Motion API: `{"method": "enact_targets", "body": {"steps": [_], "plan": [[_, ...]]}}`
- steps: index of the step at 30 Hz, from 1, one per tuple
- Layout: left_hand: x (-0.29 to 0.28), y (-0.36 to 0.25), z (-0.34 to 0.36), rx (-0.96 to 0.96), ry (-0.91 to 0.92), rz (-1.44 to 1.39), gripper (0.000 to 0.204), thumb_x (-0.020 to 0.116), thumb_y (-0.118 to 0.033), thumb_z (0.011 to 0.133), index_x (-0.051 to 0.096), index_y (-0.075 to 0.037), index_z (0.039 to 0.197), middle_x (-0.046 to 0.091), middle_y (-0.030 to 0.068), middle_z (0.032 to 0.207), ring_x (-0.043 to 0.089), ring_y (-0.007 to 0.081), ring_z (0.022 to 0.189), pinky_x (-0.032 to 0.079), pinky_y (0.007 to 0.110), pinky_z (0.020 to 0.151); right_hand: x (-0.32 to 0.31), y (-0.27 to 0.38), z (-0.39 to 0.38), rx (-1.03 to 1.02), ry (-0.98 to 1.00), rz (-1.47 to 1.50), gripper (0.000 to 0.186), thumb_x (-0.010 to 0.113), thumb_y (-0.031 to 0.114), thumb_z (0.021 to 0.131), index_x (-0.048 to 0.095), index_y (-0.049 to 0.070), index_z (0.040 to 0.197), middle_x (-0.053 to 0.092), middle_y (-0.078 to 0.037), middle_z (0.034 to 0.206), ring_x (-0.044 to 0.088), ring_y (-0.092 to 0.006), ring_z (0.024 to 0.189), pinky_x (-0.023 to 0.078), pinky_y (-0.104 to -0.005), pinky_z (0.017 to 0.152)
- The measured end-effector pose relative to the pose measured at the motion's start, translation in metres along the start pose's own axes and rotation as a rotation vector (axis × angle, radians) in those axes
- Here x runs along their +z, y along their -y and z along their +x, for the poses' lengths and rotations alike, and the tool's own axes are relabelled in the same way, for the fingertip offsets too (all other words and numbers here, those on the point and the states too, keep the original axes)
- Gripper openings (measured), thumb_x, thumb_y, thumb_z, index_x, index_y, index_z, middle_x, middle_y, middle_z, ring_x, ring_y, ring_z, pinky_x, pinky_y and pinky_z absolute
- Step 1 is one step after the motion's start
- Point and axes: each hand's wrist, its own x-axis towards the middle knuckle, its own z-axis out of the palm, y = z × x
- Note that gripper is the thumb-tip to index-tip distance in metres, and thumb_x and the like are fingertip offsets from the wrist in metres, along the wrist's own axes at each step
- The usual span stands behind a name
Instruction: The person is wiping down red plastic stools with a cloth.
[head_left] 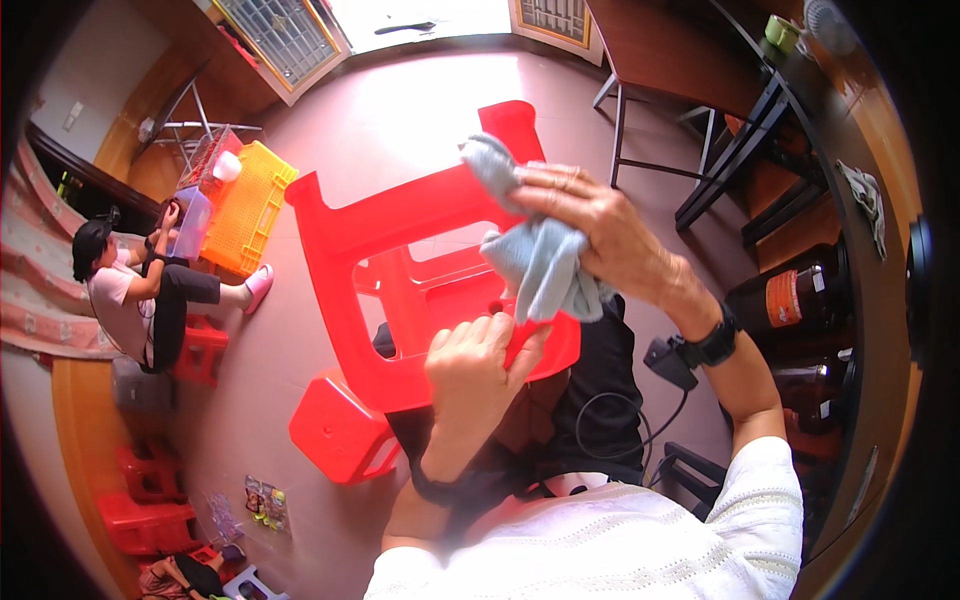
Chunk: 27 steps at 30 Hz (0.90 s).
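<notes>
A red plastic stool (325,250) is tipped over in front of me, its legs pointing away toward the bright doorway. My left hand (475,370) is closed round the near edge of the stool. In my right hand (605,230) is a bunched pale blue-grey cloth (545,262), which lies over the stool's right side; part of it sticks out past my fingertips. The cloth hides some of the frame beneath it. Close by, left of my knees, another red stool (340,425) stands on the floor.
At the left a seated person (135,290) works beside a yellow plastic crate (248,205) and a clear bin (190,222). Several red stools (150,520) stand lower left. A brown table (680,60) and large dark jars (790,300) line the right. Packets (265,505) lie on the floor.
</notes>
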Motion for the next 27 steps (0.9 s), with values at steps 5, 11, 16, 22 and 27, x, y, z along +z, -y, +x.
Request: {"method": "enact_targets", "body": {"steps": [5, 11, 16, 22, 27], "plan": [[0.007, -0.005, 0.001, 0.022, 0.03, -0.008, 0.025, 0.072, -0.023, 0.07, 0.058, -0.004, 0.076, 0.055, 0.0093, 0.065, 0.056, 0.0266, 0.063, 0.04, 0.037, 0.058, -0.006, 0.024, -0.05, 0.029, 0.067, 0.187, 0.048, 0.071, 0.006, 0.07, 0.06, 0.006, 0.116, 0.057, -0.013, 0.126, 0.05, -0.0314, 0.122, 0.043, -0.041, 0.103], [0.02, -0.017, 0.006, 0.012, 0.079, 0.031, 0.019, 0.067, -0.013, 0.066, 0.059, -0.002, 0.08, 0.058, 0.0107, 0.069, 0.058, 0.0286, 0.066, 0.042, 0.038, 0.06, -0.009, 0.014, -0.076, 0.064, 0.053, 0.288, 0.05, 0.069, 0.001, 0.07, 0.059, 0.007, 0.119, 0.055, -0.012, 0.128, 0.049, -0.0299, 0.123, 0.042, -0.0413, 0.103], [0.019, -0.026, 0.01, 0.025, 0.032, -0.005, 0.019, 0.069, -0.015, 0.072, 0.054, -0.003, 0.072, 0.051, 0.0097, 0.06, 0.052, 0.0275, 0.056, 0.039, 0.037, 0.054, -0.005, -0.022, -0.037, 0.011, -0.095, 0.208, 0.051, 0.065, -0.005, 0.069, 0.058, 0.006, 0.118, 0.055, -0.013, 0.126, 0.051, -0.0313, 0.119, 0.044, -0.0388, 0.101], [0.022, -0.023, 0.012, 0.037, -0.008, 0.025, 0.03, 0.072, -0.021, 0.076, 0.049, -0.004, 0.066, 0.045, 0.008, 0.056, 0.046, 0.0245, 0.051, 0.035, 0.035, 0.051, 0.01, -0.06, 0.022, -0.102, -0.144, -0.091, 0.047, 0.062, -0.001, 0.074, 0.057, 0.005, 0.12, 0.056, -0.014, 0.126, 0.051, -0.0289, 0.12, 0.044, -0.0363, 0.101], [0.022, -0.021, 0.01, 0.03, -0.016, 0.029, 0.03, 0.073, -0.023, 0.077, 0.05, -0.005, 0.066, 0.046, 0.0076, 0.055, 0.047, 0.0237, 0.05, 0.035, 0.035, 0.05, 0.014, -0.087, 0.042, -0.034, -0.192, -0.244, 0.05, 0.062, 0.001, 0.078, 0.055, 0.008, 0.127, 0.054, -0.015, 0.129, 0.051, -0.0288, 0.121, 0.043, -0.0342, 0.103]]}}
